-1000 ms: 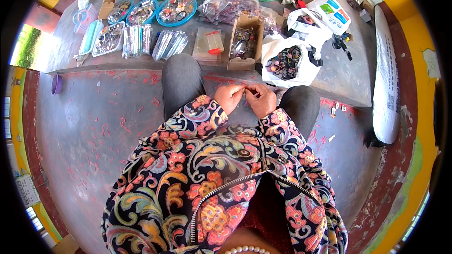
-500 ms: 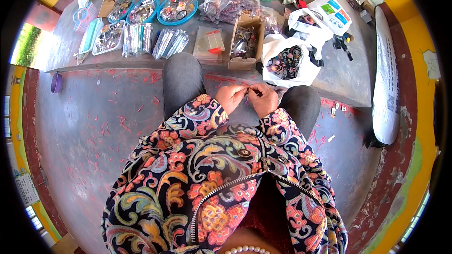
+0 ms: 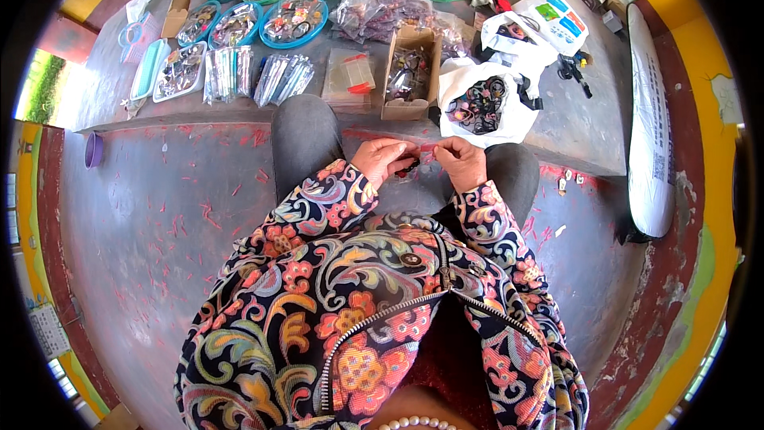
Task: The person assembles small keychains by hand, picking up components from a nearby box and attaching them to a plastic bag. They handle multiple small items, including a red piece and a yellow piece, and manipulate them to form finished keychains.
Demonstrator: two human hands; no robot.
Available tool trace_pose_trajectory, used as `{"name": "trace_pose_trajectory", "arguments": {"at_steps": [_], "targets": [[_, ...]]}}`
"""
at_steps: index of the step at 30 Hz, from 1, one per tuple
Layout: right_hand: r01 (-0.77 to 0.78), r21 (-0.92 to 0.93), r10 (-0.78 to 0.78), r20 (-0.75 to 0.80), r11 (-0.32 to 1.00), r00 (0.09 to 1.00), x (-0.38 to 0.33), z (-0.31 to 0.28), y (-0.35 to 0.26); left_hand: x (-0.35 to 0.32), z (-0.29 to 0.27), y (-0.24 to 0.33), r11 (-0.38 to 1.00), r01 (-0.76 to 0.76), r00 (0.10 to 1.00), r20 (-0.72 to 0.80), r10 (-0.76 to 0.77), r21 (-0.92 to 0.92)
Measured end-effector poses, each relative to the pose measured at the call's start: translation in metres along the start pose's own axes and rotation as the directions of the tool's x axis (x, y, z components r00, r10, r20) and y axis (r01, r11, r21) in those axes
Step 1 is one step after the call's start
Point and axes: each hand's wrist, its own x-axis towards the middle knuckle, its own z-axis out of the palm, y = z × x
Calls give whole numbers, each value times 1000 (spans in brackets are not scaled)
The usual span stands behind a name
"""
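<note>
Left hand (image 3: 384, 161) and right hand (image 3: 461, 161) barely shifted since earlier frames: fingertips drawn slightly closer over small dark piece (image 3: 411, 166) between knees. Left fingers curled tighter. Head view almost unmoved; no other change visible.

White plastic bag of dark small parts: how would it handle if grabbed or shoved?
The white plastic bag looks thin and crumpled, so probably floppy. Its mouth gapes open, so the dark pieces may spill if tipped. Pushed, it would likely deform, not slide.

box (image 3: 410, 72) left of bag (image 3: 485, 103) | both beyond hands (image 3: 422, 161)
</note>
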Motion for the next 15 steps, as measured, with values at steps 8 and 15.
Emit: {"name": "trace_pose_trajectory", "arguments": {"at_steps": [8, 15], "targets": [[-11, -30, 11, 17, 999, 1000, -12, -64, -16, 1, -4, 1, 993, 71, 994, 88, -63, -93], [125, 151, -66, -344, 981, 937, -46, -162, -6, 3, -6, 1, 995, 69, 992, 111, -60, -78]]}}
